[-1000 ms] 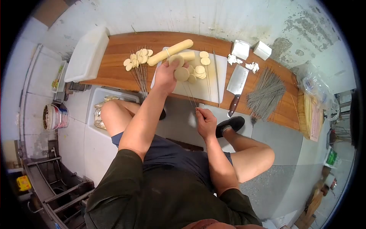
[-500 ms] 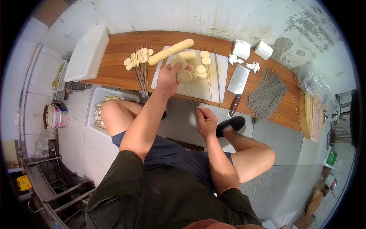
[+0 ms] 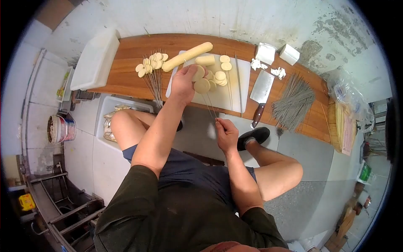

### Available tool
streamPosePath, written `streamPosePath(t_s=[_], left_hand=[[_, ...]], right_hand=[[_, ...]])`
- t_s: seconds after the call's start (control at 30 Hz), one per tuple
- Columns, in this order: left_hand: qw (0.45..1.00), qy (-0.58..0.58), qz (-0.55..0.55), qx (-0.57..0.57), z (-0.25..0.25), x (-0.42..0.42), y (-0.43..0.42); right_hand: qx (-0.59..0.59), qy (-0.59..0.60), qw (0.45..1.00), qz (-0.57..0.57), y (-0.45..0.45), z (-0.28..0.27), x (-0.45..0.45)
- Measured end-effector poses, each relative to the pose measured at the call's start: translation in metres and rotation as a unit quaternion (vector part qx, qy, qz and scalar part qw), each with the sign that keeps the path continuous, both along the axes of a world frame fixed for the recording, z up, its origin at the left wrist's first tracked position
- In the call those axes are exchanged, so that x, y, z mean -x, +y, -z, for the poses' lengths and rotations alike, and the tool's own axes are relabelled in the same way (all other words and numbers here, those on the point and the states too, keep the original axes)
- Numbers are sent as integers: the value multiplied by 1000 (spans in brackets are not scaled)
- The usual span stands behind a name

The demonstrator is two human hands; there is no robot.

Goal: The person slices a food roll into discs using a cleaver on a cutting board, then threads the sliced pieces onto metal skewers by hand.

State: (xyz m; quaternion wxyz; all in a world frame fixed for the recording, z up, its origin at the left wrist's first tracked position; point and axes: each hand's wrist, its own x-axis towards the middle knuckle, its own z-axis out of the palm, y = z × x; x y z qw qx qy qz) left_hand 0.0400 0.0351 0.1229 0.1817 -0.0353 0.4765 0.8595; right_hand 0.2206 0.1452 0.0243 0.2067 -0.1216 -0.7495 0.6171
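I read the step in hand, at the centre of the frame, as the seating of pale round slices [image 3: 202, 86] on thin skewers [image 3: 209, 107]. The left hand [image 3: 183, 85] was closed around the upper slices, thumb laid across the face of one, over the near left part of the white cutting board [image 3: 212, 100]. The right hand [image 3: 227, 135] was closed in a narrow pinch on the lower ends of the skewers, in front of the table [image 3: 121, 59] edge. The skewers ran from that pinch up to the slices; I could not tell how deep the tips sat, since the left fingers and the slices covered them. By my judgement, the next move called for three controls: slices held flat and square by the left hand, skewers kept in line and evenly apart by the right, and pressure applied along the shafts only. Off-axis force risked bending a shaft or splitting a slice. Stock for further work lay on the board: loose slices [image 3: 220, 77] right of the hand and a short cut roll [image 3: 205, 60] behind it. The skewer heap [image 3: 294, 103] lay at the right of the frame, beyond the cleaver [image 3: 262, 86]; filled skewers [image 3: 154, 63] lay at the upper left.
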Motion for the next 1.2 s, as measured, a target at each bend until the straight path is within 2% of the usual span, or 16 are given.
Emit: streamPosePath(t_s=[0.37,0.47,0.57,0.67,0.8,1.2], left_hand=[[1000,-11,4,-4,7,-9,2],[998,30,41,-31,20,-5,0],[999,-2,38,-13,24,-7,2],[997,17,70,-22,31,-8,2],[999,-12,53,6,30,-16,7],[996,-4,76,41,45,-25,11]], right_hand=[[17,-13,1000,4,-3,-3,1],[22,-20,1000,5,-2,-3,1],[25,-21,999,8,-4,-6,3],[39,-27,999,7,-3,-4,2],[31,-17,999,13,-3,1,3],[128,-69,989,7,-5,11,5]])
